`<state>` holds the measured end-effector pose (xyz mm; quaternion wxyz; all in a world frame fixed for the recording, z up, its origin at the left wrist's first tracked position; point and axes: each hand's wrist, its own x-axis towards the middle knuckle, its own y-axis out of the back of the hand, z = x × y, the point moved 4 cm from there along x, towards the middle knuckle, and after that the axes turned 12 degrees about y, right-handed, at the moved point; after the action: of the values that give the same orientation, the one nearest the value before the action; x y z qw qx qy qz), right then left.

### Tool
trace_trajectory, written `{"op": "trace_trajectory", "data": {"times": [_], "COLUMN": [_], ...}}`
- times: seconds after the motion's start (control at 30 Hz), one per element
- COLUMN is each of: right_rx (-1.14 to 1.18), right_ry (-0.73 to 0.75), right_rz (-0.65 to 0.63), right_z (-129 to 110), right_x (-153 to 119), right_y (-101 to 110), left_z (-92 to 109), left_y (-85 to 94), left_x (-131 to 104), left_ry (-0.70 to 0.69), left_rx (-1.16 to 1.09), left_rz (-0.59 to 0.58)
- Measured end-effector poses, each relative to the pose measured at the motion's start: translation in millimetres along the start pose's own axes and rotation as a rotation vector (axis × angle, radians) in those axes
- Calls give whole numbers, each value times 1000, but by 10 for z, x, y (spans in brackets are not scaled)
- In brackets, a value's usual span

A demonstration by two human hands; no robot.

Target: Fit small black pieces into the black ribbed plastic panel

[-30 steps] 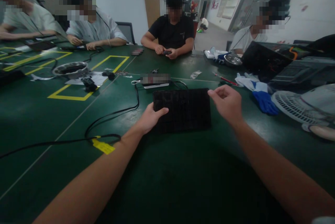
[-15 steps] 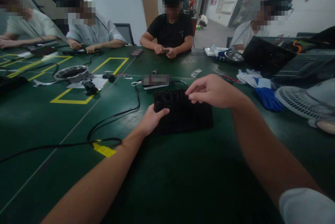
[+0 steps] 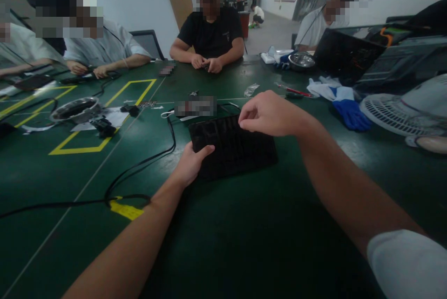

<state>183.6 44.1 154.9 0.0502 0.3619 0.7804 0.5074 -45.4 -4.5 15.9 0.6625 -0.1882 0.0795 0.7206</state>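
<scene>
A flat black rectangular case [image 3: 237, 150] with ridges or pockets on its face lies on the dark green table [image 3: 216, 243]. My left hand [image 3: 195, 161] grips its left edge, thumb on top and fingers out of sight beneath. Over the case's far edge is my right hand [image 3: 267, 115], its thumb and fingertips pinched together; anything between them is too small to make out. Just beyond the case sits a small box, blurred out in part, on something white [image 3: 188, 118].
A black cable [image 3: 139, 161] with a yellow tag [image 3: 127, 210] runs at the left. Further left lies a metal ring [image 3: 75, 109]. On the right are blue-and-white gloves [image 3: 351, 112], a white fan [image 3: 391, 112] and a metal bowl [image 3: 302, 60]. Several people sit around the table.
The view has shifted, so most things appear further left. The case looks slightly more tilted, still in my left hand. My right hand stays pinched above its far edge.
</scene>
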Motion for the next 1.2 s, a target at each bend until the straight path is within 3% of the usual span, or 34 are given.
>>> {"op": "trace_trajectory", "data": {"times": [0.67, 0.93, 1.2], "right_rx": [45, -50, 58], "right_ry": [59, 83, 20], "right_rz": [-52, -125, -138], "right_z": [-3, 4, 39], "right_x": [9, 19, 2], "right_y": [-74, -79, -51], "left_z": [-10, -24, -7], "left_y": [21, 41, 15], "left_x": [18, 33, 15], "left_ry": [8, -14, -3], "left_rx": [14, 33, 23], "left_rz": [26, 22, 13]}}
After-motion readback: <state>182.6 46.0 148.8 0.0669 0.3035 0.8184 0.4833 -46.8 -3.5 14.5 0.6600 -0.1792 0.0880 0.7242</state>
